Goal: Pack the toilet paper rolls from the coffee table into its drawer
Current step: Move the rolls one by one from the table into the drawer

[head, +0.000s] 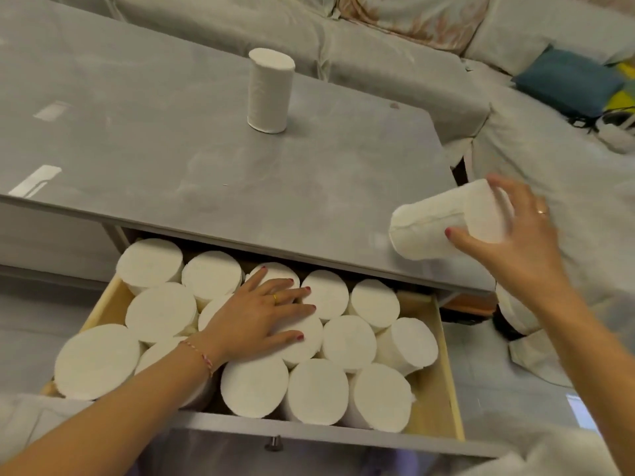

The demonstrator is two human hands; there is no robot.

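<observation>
Right hand [515, 231] grips one toilet paper roll [446, 219] by its far end, thumb below, fingers spread over the top. Roll tilted, long axis running from 2 o'clock down to 8 o'clock, above the coffee table [206, 159] near corner. No label or print legible on the wrap. Left hand [264, 314] lies flat, fingers splayed, on the packed rolls [347, 341] standing upright in the open drawer [429, 400], holding nothing. At 12 o'clock, a lone roll [269, 91] stands upright on the tabletop.

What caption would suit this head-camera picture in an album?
Left hand presses packed toilet paper rolls in the drawer; right hand holds another roll.
</observation>
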